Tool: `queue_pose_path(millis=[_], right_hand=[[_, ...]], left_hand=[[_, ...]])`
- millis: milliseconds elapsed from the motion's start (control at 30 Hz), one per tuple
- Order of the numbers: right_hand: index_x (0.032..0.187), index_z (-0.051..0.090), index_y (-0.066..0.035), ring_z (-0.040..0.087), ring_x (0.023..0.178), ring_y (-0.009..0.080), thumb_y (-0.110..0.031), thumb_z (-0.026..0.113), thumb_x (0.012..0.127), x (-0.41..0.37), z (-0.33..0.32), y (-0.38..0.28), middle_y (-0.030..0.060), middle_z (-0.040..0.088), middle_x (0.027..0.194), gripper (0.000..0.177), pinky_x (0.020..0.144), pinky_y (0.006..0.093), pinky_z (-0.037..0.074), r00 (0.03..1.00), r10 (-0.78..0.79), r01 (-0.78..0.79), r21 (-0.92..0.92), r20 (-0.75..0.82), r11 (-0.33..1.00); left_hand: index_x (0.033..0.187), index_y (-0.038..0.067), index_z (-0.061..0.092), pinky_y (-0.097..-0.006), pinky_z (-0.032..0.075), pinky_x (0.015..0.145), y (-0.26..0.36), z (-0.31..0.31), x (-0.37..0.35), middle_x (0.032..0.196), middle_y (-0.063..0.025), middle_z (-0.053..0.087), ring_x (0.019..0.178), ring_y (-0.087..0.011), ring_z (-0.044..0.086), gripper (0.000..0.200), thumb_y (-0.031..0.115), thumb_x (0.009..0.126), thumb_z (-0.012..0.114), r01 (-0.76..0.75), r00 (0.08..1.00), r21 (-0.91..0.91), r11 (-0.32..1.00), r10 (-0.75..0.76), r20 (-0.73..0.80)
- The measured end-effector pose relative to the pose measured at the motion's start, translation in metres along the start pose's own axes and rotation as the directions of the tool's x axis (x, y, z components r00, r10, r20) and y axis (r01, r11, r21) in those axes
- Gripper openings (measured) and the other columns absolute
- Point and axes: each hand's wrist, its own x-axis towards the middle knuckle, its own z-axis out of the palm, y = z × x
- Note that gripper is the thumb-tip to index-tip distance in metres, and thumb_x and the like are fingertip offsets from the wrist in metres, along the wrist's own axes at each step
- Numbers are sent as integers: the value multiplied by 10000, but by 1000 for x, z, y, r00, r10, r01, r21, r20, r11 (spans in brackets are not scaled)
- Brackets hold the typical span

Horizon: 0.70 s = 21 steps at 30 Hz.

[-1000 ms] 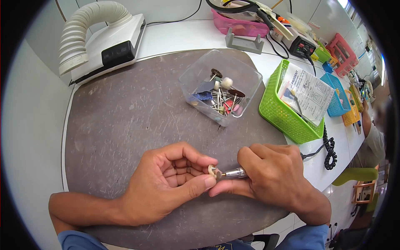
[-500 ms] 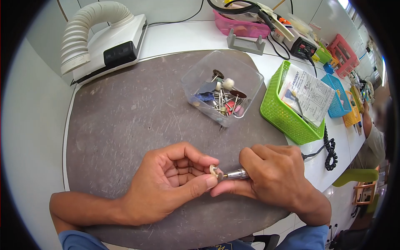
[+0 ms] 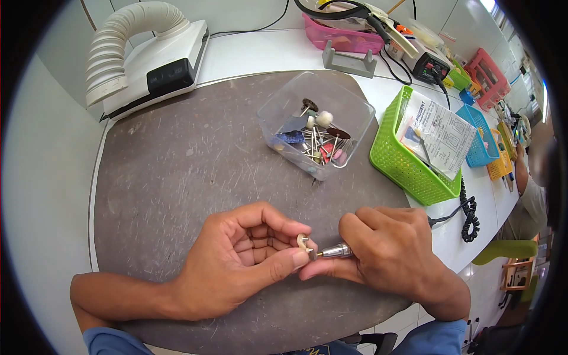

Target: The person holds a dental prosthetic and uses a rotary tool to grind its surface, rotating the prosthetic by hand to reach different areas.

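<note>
Between thumb and fingertips, my left hand (image 3: 234,263) pinches a small curved dental piece (image 3: 302,241), pale with shiny metal bits. My right hand (image 3: 387,248) is wrapped round a silver rotary handpiece (image 3: 336,251), its tip pointing left. A small grey disc (image 3: 313,254) on a gold-coloured shank sits at the tip, right beside the piece and my left thumb. Both hands meet low over the grey-brown mat (image 3: 177,177). My fingers hide part of the piece and most of the handpiece body.
A clear plastic tub (image 3: 269,121) of burs, discs and polishing wheels stands beyond my hands. To its right is a green basket (image 3: 414,177) with a printed packet (image 3: 441,133). A white unit with a hose (image 3: 171,50) stands back left. Another person's arm (image 3: 521,171) shows far right.
The handpiece tip and disc have shifted slightly down toward me, leaving more of the dental piece's metal visible. My left hand has stayed almost still.
</note>
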Motion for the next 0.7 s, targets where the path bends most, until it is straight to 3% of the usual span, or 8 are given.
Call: queue_pose_path(millis=[700], right_hand=[[588,446,-123,549,428,122,-652,673,754,1,1,2,-8,457,517,599,361,260,362,999,9,-8,9,-35,1000]], left_hand=[[1070,-36,568,-281,541,899,-6,-1,-1,1019,-145,669,990,-151,657,220,-51,870,659,-44,999,-6,999,44,10]])
